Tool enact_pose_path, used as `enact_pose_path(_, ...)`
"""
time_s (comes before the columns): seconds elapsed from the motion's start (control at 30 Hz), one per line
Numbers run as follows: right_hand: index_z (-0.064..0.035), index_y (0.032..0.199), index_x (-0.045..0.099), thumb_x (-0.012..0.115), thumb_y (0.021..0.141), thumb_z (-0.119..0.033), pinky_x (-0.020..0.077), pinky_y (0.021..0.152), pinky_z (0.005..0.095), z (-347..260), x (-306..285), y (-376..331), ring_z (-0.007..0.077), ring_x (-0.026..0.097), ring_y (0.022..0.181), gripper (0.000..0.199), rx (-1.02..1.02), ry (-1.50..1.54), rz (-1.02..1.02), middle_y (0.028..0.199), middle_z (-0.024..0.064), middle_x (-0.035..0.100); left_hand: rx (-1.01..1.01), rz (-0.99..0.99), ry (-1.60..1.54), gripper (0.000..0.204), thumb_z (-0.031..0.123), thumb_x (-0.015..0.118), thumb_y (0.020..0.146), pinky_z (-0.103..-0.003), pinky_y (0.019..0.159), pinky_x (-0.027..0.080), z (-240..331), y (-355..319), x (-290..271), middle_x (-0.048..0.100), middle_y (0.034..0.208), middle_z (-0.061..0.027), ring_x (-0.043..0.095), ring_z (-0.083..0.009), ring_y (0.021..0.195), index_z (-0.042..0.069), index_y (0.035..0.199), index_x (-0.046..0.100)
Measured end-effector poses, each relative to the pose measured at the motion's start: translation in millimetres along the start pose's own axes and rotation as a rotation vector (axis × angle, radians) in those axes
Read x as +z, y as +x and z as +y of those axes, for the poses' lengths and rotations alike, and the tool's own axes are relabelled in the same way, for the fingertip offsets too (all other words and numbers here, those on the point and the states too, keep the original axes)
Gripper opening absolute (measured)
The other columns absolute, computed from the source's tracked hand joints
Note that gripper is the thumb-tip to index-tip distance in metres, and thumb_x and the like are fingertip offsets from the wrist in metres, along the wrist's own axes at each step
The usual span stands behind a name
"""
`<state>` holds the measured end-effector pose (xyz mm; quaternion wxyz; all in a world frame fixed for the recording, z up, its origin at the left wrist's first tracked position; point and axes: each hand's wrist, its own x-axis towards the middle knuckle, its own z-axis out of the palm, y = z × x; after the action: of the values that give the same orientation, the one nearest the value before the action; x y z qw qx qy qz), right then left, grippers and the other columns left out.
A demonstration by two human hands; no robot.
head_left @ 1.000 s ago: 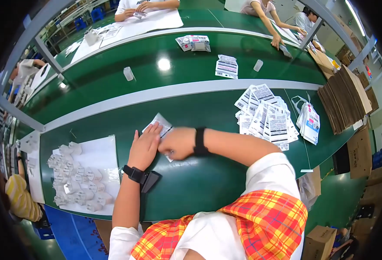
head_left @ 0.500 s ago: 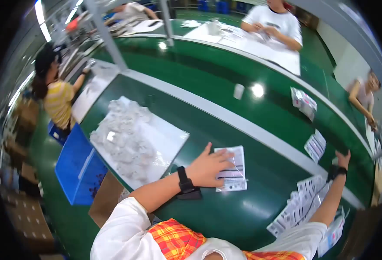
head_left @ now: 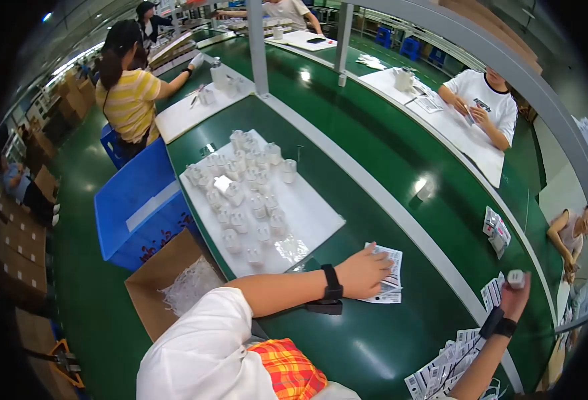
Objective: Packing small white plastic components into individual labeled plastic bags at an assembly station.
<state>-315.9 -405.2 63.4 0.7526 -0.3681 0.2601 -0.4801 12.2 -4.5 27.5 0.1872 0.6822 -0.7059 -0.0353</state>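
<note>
My left hand (head_left: 367, 272) lies flat with fingers stretched over a printed white packet (head_left: 392, 260) on the green table. A dark band circles that wrist, and a small black object (head_left: 326, 307) sits beneath it. At the right, above the green belt, my right hand (head_left: 517, 301) grips a small white plug-like block (head_left: 516, 279) by the fingertips. Just beside that hand, another printed packet (head_left: 491, 292) lies at the belt's edge. Several overlapping printed packets (head_left: 444, 367) are by my right forearm. Many similar white blocks (head_left: 257, 200) stand on a white sheet (head_left: 314, 230) to the left.
Left of the table are a blue bin (head_left: 134, 207) and a cardboard box (head_left: 148, 300) holding clear plastic scraps. Beyond a grey rail (head_left: 374, 193) runs the green belt (head_left: 354, 127), with a filled packet (head_left: 497, 232) on it. Co-workers sit at white-topped stations around it.
My right hand, stretched out with spread fingers before, now holds a white block. The view has turned, showing more of the left side. My left hand stays on the packet.
</note>
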Motion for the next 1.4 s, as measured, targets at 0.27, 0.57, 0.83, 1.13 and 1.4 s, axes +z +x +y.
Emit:
enact_pose_path(0.27,-0.0072,0.126,0.047,0.064,0.075,-0.006,0.0479,0.078,0.0291,131,255,-176,0.0180,0.056,0.092,0.054,0.022,-0.719,-0.648,0.113,0.0073,0.054,0.030,0.003,-0.119,0.037,0.016,0.055,0.082,-0.047,0.107,0.036,-4,-4,0,0.050,0.135,-0.0167,0.046,-0.0306,0.127,0.004,0.117,0.061)
enact_pose_path(0.57,-0.0011,0.117,0.051,0.070,0.066,-0.001,0.0489,0.082,0.0362,164,253,-232,0.0338,0.059,0.092,0.055,-0.243,-1.531,-0.845,0.109,0.0183,0.055,-0.055,0.101,-0.195,0.037,0.019,0.054,0.087,-0.049,0.110,0.032,-27,-2,26,0.050,0.138,-0.0185,0.042,-0.0333,0.132,0.003,0.120,0.061)
enact_pose_path(0.83,-0.0014,0.101,0.051,0.075,0.063,-0.004,0.0455,0.084,0.0439,176,252,-227,0.0409,0.053,0.097,0.045,-0.529,-1.531,-0.781,0.105,0.0194,0.051,-0.120,0.041,-0.269,0.045,0.032,0.049,0.092,-0.056,0.111,0.026,-22,0,15,0.047,0.141,-0.0184,0.039,-0.0343,0.136,0.000,0.123,0.058)
enact_pose_path(1.13,-0.0022,0.098,0.046,0.075,0.068,-0.004,0.0464,0.078,0.0430,194,237,-204,0.0397,0.054,0.092,0.042,-0.384,-1.522,-0.741,0.099,0.0199,0.052,-0.155,0.067,0.018,0.066,0.040,0.058,0.086,-0.069,0.109,0.015,0,-11,11,0.035,0.148,-0.0256,0.030,-0.0427,0.139,0.000,0.137,0.044)
enact_pose_path(1.4,-0.0028,0.100,0.044,0.066,0.079,0.000,0.0467,0.065,0.0382,195,241,-206,0.0352,0.057,0.070,0.030,-0.136,-1.480,-0.694,0.075,0.0184,0.054,-0.113,0.164,-0.112,0.061,0.016,0.063,0.082,-0.047,0.111,0.032,-8,-9,19,0.039,0.146,-0.0235,0.041,-0.0400,0.132,-0.001,0.138,0.043)
